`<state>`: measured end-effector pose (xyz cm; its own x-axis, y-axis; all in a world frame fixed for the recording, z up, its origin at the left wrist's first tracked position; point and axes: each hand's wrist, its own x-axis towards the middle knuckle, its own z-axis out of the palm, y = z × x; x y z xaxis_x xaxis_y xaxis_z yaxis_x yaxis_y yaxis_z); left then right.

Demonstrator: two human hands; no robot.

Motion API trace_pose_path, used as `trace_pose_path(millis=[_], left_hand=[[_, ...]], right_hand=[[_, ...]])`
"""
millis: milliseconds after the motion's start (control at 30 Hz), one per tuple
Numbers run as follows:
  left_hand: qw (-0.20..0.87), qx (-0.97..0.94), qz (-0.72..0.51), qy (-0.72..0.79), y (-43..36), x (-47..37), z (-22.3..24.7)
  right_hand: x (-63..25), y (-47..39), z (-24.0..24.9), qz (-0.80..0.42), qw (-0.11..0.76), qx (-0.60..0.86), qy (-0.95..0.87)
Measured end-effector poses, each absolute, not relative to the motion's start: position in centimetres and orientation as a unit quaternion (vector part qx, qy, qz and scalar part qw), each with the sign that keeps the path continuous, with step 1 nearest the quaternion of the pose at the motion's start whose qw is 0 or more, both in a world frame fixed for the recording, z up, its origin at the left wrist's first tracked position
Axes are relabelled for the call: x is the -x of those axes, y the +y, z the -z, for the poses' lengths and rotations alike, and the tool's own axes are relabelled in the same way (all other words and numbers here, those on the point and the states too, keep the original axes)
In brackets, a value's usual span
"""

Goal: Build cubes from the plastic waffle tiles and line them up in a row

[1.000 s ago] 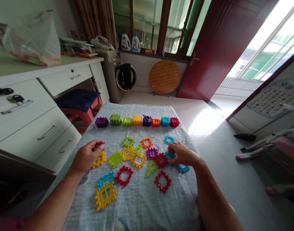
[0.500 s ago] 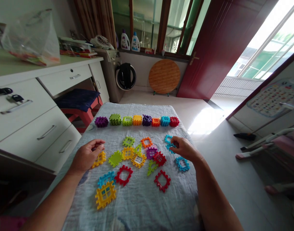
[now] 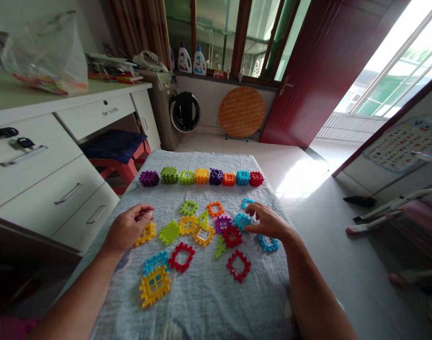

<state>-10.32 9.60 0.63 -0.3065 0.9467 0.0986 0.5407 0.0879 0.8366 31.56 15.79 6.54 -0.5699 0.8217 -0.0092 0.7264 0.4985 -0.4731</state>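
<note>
My left hand (image 3: 125, 229) is closed at the left of the cloth, fingertips pinched together; whether they hold anything is hidden. Partly under it lies a yellow window block (image 3: 148, 233). My right hand (image 3: 270, 221) has its thumb and fingers apart, tips close beside a blue block (image 3: 241, 221) on the cloth. Behind its fingers lies a blue frame block (image 3: 247, 203), and below the palm a blue window block (image 3: 268, 243). Near the blue block are a purple window block (image 3: 223, 225), a red window block (image 3: 232, 236) and a green triangle (image 3: 220, 247).
More flat blocks lie around, including a red frame (image 3: 239, 266), an orange frame (image 3: 215, 208) and a yellow window piece (image 3: 155, 286). Color-sorted stacks, such as a purple one (image 3: 149, 178), line the far part of the cloth (image 3: 201, 307). A stool (image 3: 113, 148) stands left.
My right hand has moved slightly left and its fingers have spread. The blue block has shifted left, beside the purple one. The red window block and green triangle also shifted. My left hand stayed still.
</note>
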Motion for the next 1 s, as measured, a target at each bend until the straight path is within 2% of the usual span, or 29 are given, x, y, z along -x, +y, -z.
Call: trace_pose_path(millis=[233,467,800,900,1000], left_hand=[[0.246,-0.533,-0.408,0.699,9.6,10.3,-0.7],[0.241,-0.534,-0.405,0.702,9.6,9.9,-1.2],[0.243,-0.535,-0.403,0.701,9.5,10.1,-1.0],[0.243,-0.536,-0.401,0.702,9.5,10.2,-1.0],[0.241,-0.538,-0.399,0.702,9.5,10.2,-1.0]], right_hand=[[-30.4,15.6,-5.3,-0.177,0.091,0.47,-0.86],[-31.8,16.7,-6.0,-0.154,0.185,0.483,-0.842],[-28.8,15.1,-5.5,-0.096,0.05,0.505,-0.857],[-28.8,15.2,-5.4,-0.1,0.053,0.504,-0.856],[-29.9,16.3,-5.1,-0.1,0.113,0.509,-0.848]])
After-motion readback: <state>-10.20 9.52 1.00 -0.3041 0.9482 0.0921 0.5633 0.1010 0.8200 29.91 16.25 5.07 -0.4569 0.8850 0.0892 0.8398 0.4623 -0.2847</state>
